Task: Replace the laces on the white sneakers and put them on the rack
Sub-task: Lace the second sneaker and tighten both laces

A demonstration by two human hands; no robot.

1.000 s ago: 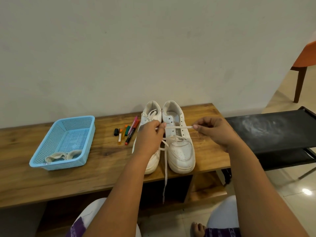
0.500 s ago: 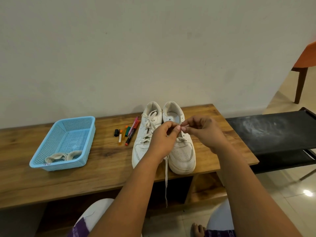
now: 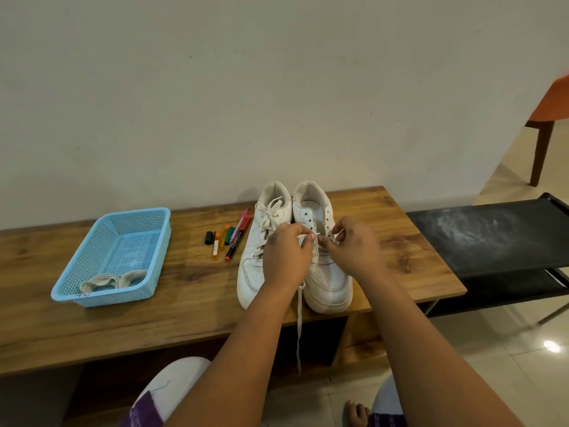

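Left hand (image 3: pixel 284 254) and right hand (image 3: pixel 354 248) pinch the lace (image 3: pixel 298 318) over the right sneaker (image 3: pixel 329 272).

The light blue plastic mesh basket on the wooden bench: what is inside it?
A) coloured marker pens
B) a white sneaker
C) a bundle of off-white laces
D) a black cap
C: the light blue plastic mesh basket holds only a bundle of off-white laces at its near end; the coloured marker pens lie outside it on the wooden bench.

Two white sneakers (image 3: pixel 295 248), one blue basket (image 3: pixel 114 257), five markers (image 3: pixel 229 238), one black rack (image 3: pixel 492 235) and two hands (image 3: pixel 286 254) are counted.
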